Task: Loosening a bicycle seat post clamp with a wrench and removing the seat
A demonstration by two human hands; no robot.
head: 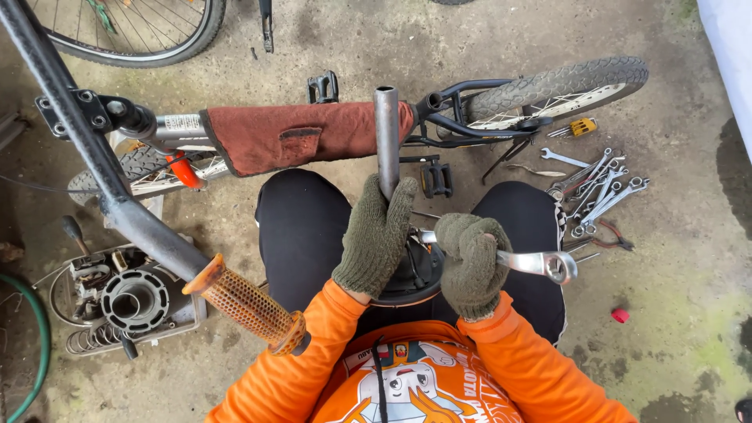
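Seat post (pixel 386 133), a bare grey tube, stands upright in the middle of the view, between the person's knees, in front of a small bike (pixel 329 129) lying on its side on the concrete floor (pixel 689 313).

At far left a tray (pixel 129 301) of engine parts sits on the floor, beside a green hose (pixel 35 345). A black handlebar with an orange grip (pixel 247 305) slants across the lower left, close to the left elbow. A rust-red rag (pixel 301 135) is draped over the bike frame.

The left hand (pixel 376 235), in an olive knit glove, is clamped round the lower part of the post, above a dark round part (pixel 411 274) in the lap. The right hand (pixel 470 262), gloved too, is closed on the shaft of a spanner (pixel 540 262); its near end seems to sit at the base of the post, though the gloves hide the fit, and its ring end juts to the right. More spanners (pixel 599 192) lie in a heap on the floor at right, with a red cap (pixel 620 315) further down.

Risks, as I judge them: the spanner may slip off a half-caught nut and round it, since knit gloves dull the feel. A sudden release could throw the right hand towards the knee. The post may twist in the woollen grip, and the work rests on a lap, not a worktop.
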